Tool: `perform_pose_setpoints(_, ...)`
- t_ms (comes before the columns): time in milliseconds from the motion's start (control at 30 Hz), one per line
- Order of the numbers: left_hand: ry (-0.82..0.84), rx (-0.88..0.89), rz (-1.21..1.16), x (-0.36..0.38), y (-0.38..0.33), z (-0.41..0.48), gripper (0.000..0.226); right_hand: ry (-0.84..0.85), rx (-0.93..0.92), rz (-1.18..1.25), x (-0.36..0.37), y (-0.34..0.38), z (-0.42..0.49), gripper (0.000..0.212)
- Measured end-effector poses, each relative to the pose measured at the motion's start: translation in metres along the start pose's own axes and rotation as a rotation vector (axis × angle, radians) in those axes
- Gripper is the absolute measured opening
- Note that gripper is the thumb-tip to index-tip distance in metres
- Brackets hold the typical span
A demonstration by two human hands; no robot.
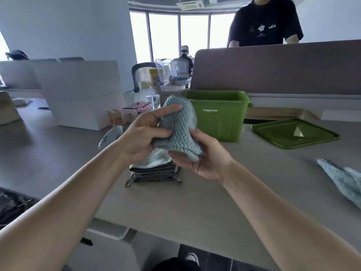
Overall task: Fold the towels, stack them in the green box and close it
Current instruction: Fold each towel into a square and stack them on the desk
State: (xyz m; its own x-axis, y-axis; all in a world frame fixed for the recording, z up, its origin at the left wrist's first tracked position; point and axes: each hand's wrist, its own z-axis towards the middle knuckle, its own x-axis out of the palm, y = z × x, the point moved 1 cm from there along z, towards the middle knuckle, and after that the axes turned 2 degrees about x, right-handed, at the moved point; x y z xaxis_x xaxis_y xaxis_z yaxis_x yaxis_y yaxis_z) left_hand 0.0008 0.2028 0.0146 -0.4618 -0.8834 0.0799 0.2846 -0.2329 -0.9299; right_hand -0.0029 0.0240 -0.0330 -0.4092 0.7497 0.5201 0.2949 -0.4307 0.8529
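Here, waffle-knit pale-blue towel (178, 130) bunched between both hands, glossy green box (218, 116) behind

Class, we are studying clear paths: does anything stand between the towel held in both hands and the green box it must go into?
Nothing visible does. The left hand and right hand hold the towel up in front of the green box, whose top is open. Its lid lies on the table to the right, apart.
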Motion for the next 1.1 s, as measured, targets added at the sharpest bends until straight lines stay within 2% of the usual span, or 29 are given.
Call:
perform_pose_setpoints(100, -0.165, -0.053, 0.111, -0.029, 0.002, -0.006, 0.057, -0.153, -0.083, 0.007, 0.004, 0.001, 0.014, 0.072)
perform_pose_setpoints(167, -0.222, -0.119, 0.167, -0.046, 0.008, -0.012, 0.058, -0.246, -0.126, -0.149, 0.005, 0.003, 0.019, 0.073)
perform_pose_setpoints(267, -0.266, -0.185, 0.303, -0.062, 0.017, -0.019, 0.063, -0.3, -0.172, -0.389, 0.011, 0.002, 0.029, 0.064)
perform_pose_setpoints(467, -0.236, -0.284, 0.558, -0.07, 0.021, -0.018, 0.075, -0.309, -0.182, -0.67, 0.012, -0.001, 0.048, 0.03)
perform_pose_setpoints(600, -0.146, -0.384, 0.78, -0.077, 0.033, -0.02, 0.087, -0.351, -0.144, -0.736, 0.003, -0.015, 0.053, 0.031)
perform_pose_setpoints(733, -0.081, -0.431, 0.983, -0.085, 0.04, -0.022, 0.089, -0.406, -0.173, -0.867, -0.004, -0.019, 0.053, 0.035)
perform_pose_setpoints(967, -0.006, -0.473, 0.913, -0.096, 0.052, -0.031, 0.078, -0.462, -0.168, -1.001, -0.008, -0.025, 0.05, 0.04)
perform_pose_setpoints(1100, -0.092, -0.449, 0.884, -0.1, 0.053, -0.035, 0.067, -0.486, -0.196, -1.055, -0.01, -0.027, 0.048, 0.037)
